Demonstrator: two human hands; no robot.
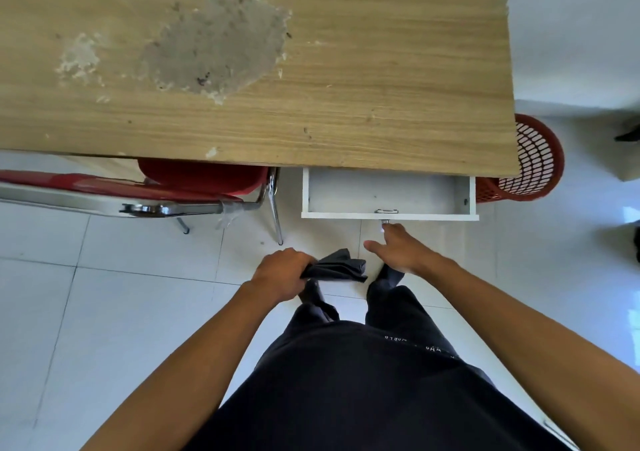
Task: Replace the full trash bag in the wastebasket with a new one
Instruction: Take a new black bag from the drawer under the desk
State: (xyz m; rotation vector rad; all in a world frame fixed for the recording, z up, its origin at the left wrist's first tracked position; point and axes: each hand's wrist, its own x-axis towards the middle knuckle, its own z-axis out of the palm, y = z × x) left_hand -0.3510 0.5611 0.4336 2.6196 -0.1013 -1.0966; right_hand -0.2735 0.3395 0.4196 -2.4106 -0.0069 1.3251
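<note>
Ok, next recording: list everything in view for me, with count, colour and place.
desk: one, light wood with a worn grey patch, top of view
drawer: one, white, pulled open under the desk's front edge
wastebasket: one, red mesh, on the floor at the desk's right end
chair: one, red seat, chrome frame, tucked under the desk at left
folded trash bag: one, dark grey, held in the left hand
floor: white tiles
left hand: grips the bag
right hand: fingers extended, at the drawer handle

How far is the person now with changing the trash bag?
Looks done: the red wastebasket shows no bag. In hand: the left hand grips a folded dark bag, and the right hand reaches to the open drawer. Left: shut the drawer, unfold the bag and line the wastebasket.
</note>
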